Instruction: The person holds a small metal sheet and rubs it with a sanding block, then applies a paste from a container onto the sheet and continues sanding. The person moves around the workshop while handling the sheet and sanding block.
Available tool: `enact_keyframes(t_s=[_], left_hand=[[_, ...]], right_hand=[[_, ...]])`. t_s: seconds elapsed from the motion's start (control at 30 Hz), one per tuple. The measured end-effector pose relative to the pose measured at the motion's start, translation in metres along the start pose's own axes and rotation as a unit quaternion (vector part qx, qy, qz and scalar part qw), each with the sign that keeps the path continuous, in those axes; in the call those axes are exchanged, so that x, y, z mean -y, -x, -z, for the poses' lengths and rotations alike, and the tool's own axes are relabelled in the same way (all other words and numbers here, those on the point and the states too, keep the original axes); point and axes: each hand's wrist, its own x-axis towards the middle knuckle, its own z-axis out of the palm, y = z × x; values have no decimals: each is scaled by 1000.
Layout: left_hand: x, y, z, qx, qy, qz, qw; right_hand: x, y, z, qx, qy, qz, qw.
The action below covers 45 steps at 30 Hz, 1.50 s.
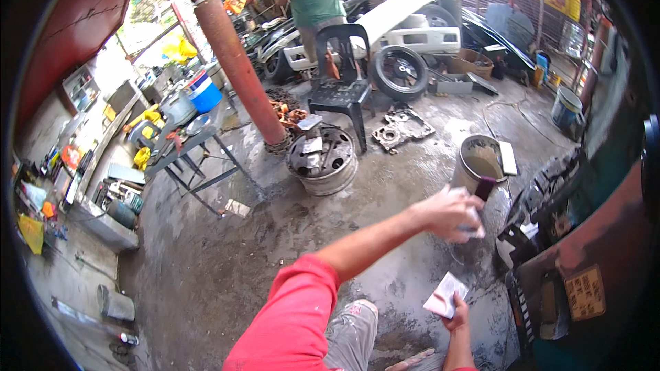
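Observation:
My left arm, in a red sleeve, reaches across to the right. Its left hand is closed on a small whitish piece, blurred and mostly hidden by the fingers. Just beyond that hand stands a bucket holding murky liquid. A flat white piece rests at the bucket's right rim, and a dark maroon strip is at its near side. Lower down, my right hand grips a whitish folded sheet between thumb and fingers. The right hand is beside a worn red and dark vehicle panel.
A steel wheel rim with small items on top sits near a red post. Behind it are a black plastic chair, a tyre and a metal casting. A person in green stands farther back. Left is a metal stand.

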Motion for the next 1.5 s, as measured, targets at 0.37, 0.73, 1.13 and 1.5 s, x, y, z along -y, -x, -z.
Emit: enact_keyframes(t_s=[0.37, 0.73, 1.13, 1.5], left_hand=[[-162, 231, 69, -180, 431, 218, 857], [-231, 461, 294, -139, 393, 484, 770], [-164, 568, 696, -480, 254, 454, 707], [-114, 516, 1122, -592, 112, 487, 632]], right_hand=[[3, 145, -259, 130, -154, -71, 977], [125, 360, -522, 227, 9, -31, 973], [127, 431, -567, 248, 37, -26, 968], [226, 375, -592, 204, -7, 16, 979]])
